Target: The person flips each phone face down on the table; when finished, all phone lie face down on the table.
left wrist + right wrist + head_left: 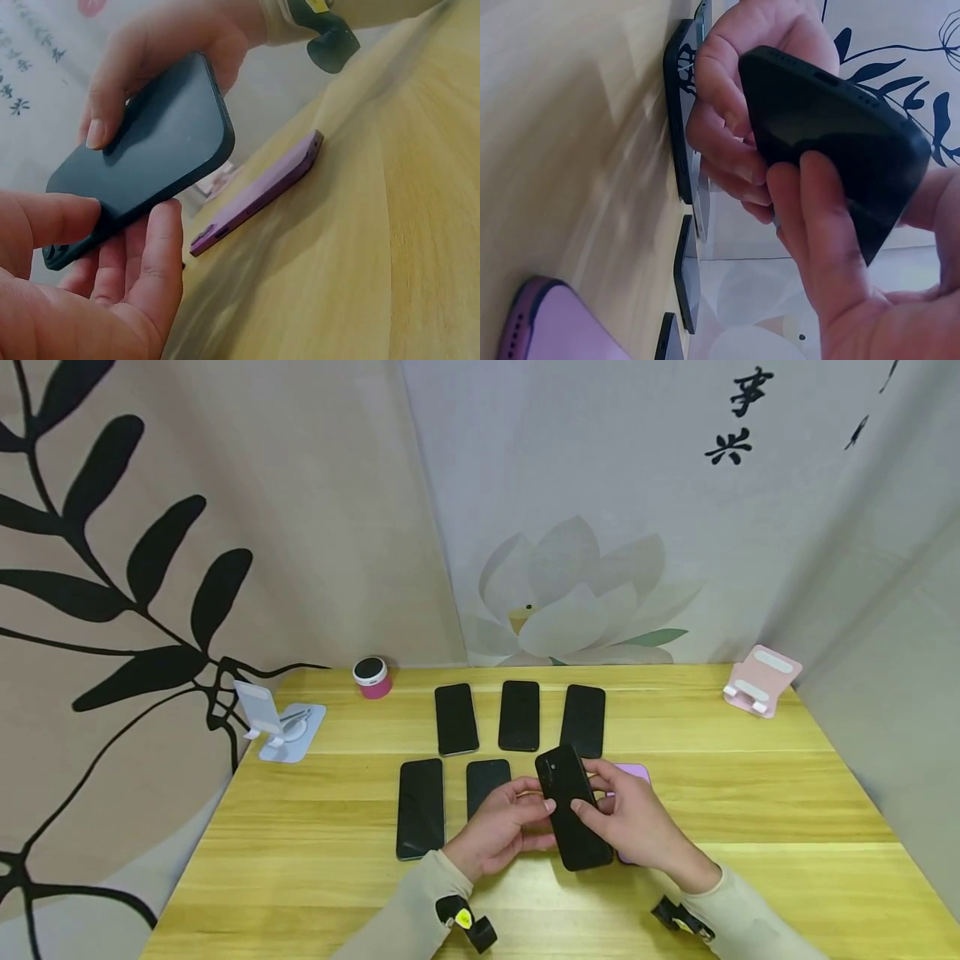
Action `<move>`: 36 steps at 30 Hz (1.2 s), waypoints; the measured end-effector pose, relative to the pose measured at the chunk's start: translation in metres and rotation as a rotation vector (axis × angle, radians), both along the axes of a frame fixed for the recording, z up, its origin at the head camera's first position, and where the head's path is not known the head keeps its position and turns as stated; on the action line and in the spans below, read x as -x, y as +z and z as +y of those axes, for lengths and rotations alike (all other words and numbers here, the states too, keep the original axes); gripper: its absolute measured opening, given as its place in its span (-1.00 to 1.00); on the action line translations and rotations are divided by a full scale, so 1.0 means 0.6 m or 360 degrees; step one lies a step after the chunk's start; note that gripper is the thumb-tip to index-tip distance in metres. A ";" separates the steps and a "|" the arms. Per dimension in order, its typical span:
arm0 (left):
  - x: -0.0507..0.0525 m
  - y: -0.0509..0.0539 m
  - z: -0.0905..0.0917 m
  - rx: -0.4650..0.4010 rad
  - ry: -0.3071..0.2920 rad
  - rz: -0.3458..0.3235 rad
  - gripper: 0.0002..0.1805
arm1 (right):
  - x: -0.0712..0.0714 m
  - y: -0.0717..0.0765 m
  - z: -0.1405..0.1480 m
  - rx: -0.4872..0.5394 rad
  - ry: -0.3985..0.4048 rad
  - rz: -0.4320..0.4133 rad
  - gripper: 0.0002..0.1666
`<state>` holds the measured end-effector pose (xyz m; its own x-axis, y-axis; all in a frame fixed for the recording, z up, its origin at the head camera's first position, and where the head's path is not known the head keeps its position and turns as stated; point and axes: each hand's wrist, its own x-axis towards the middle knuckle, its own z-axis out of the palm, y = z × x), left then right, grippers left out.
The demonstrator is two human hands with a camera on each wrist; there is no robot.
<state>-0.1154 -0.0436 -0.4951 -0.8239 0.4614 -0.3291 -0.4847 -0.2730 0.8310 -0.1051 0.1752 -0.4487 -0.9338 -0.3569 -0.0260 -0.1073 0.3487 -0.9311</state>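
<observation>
A black smartphone point(573, 827) is held above the table between both hands, its back with the camera lenses facing up in the head view. My left hand point(507, 828) pinches its left edge near the camera end, thumb on the back. My right hand point(637, 814) grips the opposite side, with its thumb on the back and fingers point(829, 217) against the dark screen side. Under the right hand lies a purple phone point(259, 191), partly hidden in the head view. Beside the left hand is another dark phone point(486, 777), its lower part covered by that hand.
Dark phones lie in rows: one at front left point(420, 810), and a back row of a left phone point(456, 718), a middle phone point(519, 716) and a right phone point(583, 718). A white stand point(292, 727), a pink-and-white round container point(372, 678) and a pink stand point(761, 681) stand farther out.
</observation>
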 end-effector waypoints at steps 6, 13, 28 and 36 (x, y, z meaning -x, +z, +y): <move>0.000 -0.002 0.001 0.0041 0.0044 0.0033 -0.71 | 0.005 -0.006 0.005 0.0022 -0.0057 -0.0014 -0.40; 0.002 0.001 -0.002 0.0182 0.0123 0.0142 -0.63 | 0.009 -0.015 0.010 -0.0187 -0.0200 0.0028 -0.30; -0.001 0.003 0.005 0.0463 0.0274 0.0280 -0.48 | 0.014 -0.039 0.018 -0.0214 -0.0216 -0.0209 -0.17; -0.005 0.009 0.004 0.0609 0.0253 0.0319 -0.49 | 0.019 -0.052 0.023 -0.0159 -0.0168 -0.0227 -0.22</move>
<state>-0.1122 -0.0412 -0.4897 -0.9393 0.2007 -0.2783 -0.2814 0.0136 0.9595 -0.1164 0.1892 -0.4801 -0.9502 -0.2463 -0.1909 0.0649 0.4427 -0.8943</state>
